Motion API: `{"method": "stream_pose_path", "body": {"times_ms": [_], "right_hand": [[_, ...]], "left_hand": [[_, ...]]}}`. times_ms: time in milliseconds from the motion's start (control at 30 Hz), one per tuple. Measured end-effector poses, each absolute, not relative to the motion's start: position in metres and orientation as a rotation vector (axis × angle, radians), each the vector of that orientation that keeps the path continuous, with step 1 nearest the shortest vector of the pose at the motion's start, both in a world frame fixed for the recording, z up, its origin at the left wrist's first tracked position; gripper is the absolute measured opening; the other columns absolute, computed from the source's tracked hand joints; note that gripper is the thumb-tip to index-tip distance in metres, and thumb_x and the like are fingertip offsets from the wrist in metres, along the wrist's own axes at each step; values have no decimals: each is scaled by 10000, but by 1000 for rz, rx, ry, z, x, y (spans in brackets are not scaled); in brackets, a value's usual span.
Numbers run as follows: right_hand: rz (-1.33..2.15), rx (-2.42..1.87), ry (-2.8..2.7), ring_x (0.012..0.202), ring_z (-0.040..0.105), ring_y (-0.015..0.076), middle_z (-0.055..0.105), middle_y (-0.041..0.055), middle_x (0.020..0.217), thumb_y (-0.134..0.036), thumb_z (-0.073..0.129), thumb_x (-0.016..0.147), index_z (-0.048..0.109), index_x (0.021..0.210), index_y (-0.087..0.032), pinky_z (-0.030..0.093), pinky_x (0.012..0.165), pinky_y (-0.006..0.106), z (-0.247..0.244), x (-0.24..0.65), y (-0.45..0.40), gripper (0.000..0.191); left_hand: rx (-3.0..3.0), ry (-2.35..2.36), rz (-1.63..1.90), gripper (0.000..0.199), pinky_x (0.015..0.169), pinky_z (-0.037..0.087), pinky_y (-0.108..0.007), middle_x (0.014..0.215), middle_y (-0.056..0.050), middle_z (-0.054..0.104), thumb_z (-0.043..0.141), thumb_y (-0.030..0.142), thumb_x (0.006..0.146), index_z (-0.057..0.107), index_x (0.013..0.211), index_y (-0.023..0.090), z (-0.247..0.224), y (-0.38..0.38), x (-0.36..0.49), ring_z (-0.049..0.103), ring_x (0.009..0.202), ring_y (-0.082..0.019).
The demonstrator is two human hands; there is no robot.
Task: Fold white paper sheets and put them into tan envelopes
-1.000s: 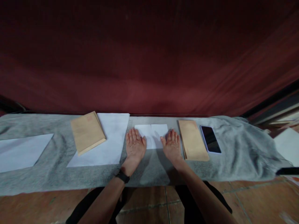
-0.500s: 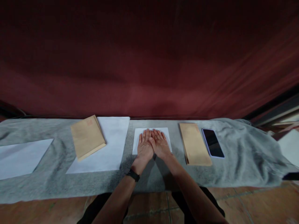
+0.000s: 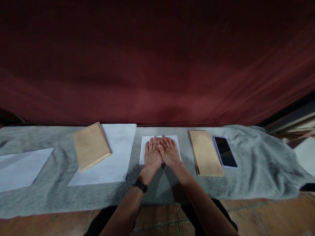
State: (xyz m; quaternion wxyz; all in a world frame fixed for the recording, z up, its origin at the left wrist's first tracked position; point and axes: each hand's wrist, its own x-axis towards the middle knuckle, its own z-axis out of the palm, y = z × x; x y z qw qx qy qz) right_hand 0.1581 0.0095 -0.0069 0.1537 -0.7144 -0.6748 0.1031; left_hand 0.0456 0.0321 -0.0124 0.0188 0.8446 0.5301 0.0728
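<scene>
A small white sheet of paper [image 3: 142,154], perhaps folded, lies flat on the grey cloth in front of me. Flat on its left half rests my left hand [image 3: 153,154], fingers stretched out and pointing away from me. My right hand [image 3: 169,152] lies flat beside it on the right half, its thumb crossing over the edge of the left hand. Both palms press down on the paper and cover most of it. Neither hand grips anything.
To the left, brown envelopes [image 3: 91,146] lie on large white sheets [image 3: 118,164]; another white sheet [image 3: 22,168] is farther left. On the right are a stack of brown envelopes [image 3: 206,154] and a phone [image 3: 225,152]. A dark red curtain [image 3: 157,82] hangs behind the grey cloth [image 3: 256,164].
Both hands stay flat on the white paper with almost no movement. The whole view has shifted very slightly.
</scene>
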Motion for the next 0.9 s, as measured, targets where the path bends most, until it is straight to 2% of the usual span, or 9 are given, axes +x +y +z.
{"method": "stream_pose_path", "body": {"times_ms": [233,500,900], "right_hand": [[305,-2082,-1920,1539,281,259,331,55,1653,-434,198,1088,411,1564,-206,158,1263,475,-7,157,10,569],[262,-2070,-1950,1525,311,272,312,48,1665,-441,245,1085,417,1561,-245,159,1261,482,-6,157,9,542],[58,-2045,-1966,1493,365,298,335,74,1652,-442,342,1081,441,1546,-219,207,1243,507,-20,156,8,525]], "left_hand": [[2587,1662,199,597,1261,222,-506,1652,-83,345,318,197,985,377,1579,180,-10,34,45,260,1549,-266],[2591,1666,227,579,1263,227,-473,1645,-103,346,254,210,1008,398,1563,127,-11,37,39,272,1545,-253],[2429,1895,236,598,1260,239,-454,1634,-192,324,327,263,1008,378,1544,3,-10,46,26,287,1536,-285]]}}
